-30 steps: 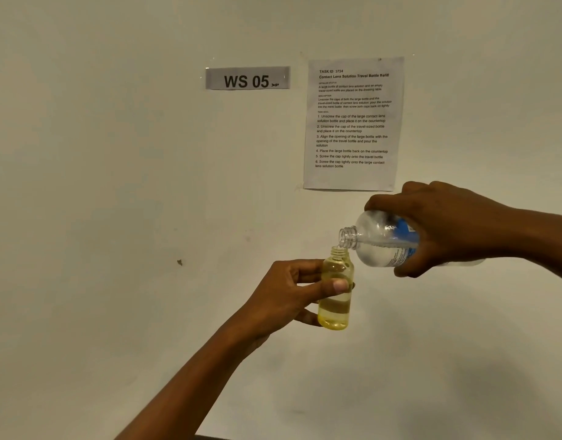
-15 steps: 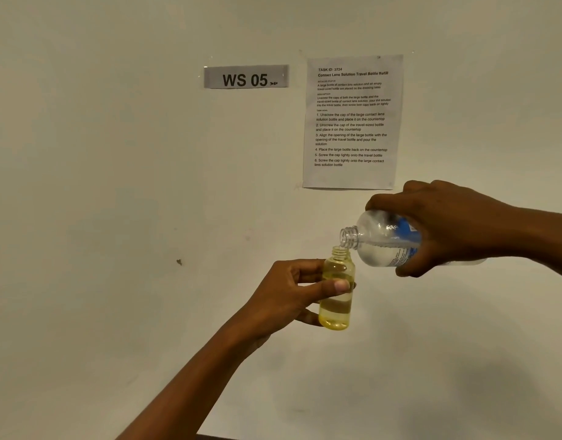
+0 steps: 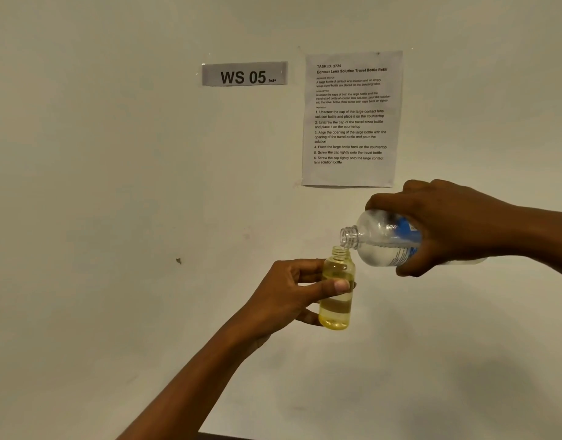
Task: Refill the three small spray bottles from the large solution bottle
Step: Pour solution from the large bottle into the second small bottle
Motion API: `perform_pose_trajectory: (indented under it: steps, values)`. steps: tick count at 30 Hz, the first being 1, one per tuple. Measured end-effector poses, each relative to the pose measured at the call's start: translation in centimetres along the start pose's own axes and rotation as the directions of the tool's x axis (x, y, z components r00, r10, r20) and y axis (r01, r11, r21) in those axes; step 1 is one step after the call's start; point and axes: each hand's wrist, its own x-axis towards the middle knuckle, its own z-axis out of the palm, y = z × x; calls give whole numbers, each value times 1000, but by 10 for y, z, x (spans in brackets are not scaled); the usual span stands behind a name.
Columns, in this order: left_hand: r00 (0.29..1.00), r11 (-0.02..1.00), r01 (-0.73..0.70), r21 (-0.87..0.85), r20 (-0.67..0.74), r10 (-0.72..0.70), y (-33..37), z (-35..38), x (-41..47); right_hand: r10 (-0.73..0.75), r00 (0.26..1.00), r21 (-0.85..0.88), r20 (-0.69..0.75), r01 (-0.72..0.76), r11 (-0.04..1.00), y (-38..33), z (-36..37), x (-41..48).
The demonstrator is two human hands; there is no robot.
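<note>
Nearest me, my left forearm rises from the bottom edge. The left hand point(image 3: 292, 293) holds the small bottle point(image 3: 335, 312) upright in mid-air, its grip narrow, with the thumb across the front and the fingers behind. The bottle is uncapped and holds yellowish liquid. Below it, to its left and to its lower right the space is open, backed by plain wall point(image 3: 114, 185). Just above and to the right, the right hand point(image 3: 457, 223) reaches in from the right edge, its grip wrapped over the large bottle point(image 3: 378, 242). That bottle is tipped almost onto its side, with its open neck just over the small bottle's mouth; whether the rims touch I cannot tell. Clear liquid lies low in it. Farther back, the wall carries a "WS 05" sign point(image 3: 244, 74) and a printed sheet point(image 3: 351, 119) above the hands, and a small dark mark point(image 3: 178, 260) off to the left.
</note>
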Motion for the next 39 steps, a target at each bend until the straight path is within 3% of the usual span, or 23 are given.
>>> perform_pose_trajectory:
  steps: [39]
  values:
    - [1000,1000,-2,2,5,2,2,-2,-1,-3,1000,9,7,3,1000,-1,-2,0]
